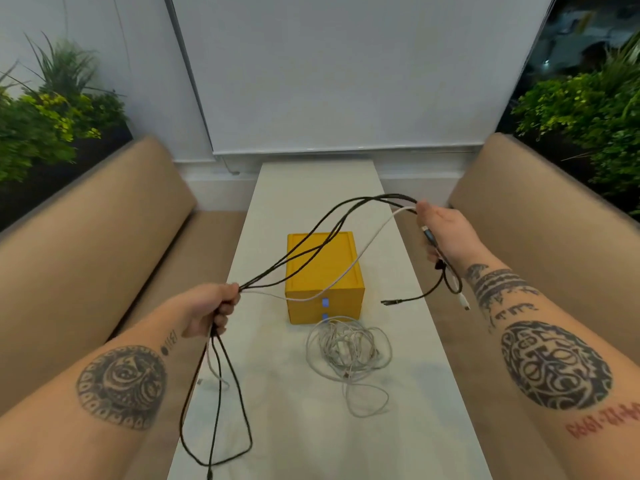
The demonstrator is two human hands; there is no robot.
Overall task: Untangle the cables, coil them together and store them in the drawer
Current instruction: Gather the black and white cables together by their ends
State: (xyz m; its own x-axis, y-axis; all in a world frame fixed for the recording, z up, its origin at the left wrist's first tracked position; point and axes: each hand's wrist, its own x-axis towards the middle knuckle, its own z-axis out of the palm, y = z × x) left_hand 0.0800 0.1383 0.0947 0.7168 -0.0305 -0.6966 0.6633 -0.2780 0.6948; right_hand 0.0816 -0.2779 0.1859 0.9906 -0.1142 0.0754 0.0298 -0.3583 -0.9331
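In the left hand (211, 310), fingers curled, black and white cables (256, 277) are gripped and stretched to the right hand (440, 233), fingers closed round them. Beneath that span, the yellow drawer box (323, 271) stands shut. Straightening seems underway; coiling is called for next.
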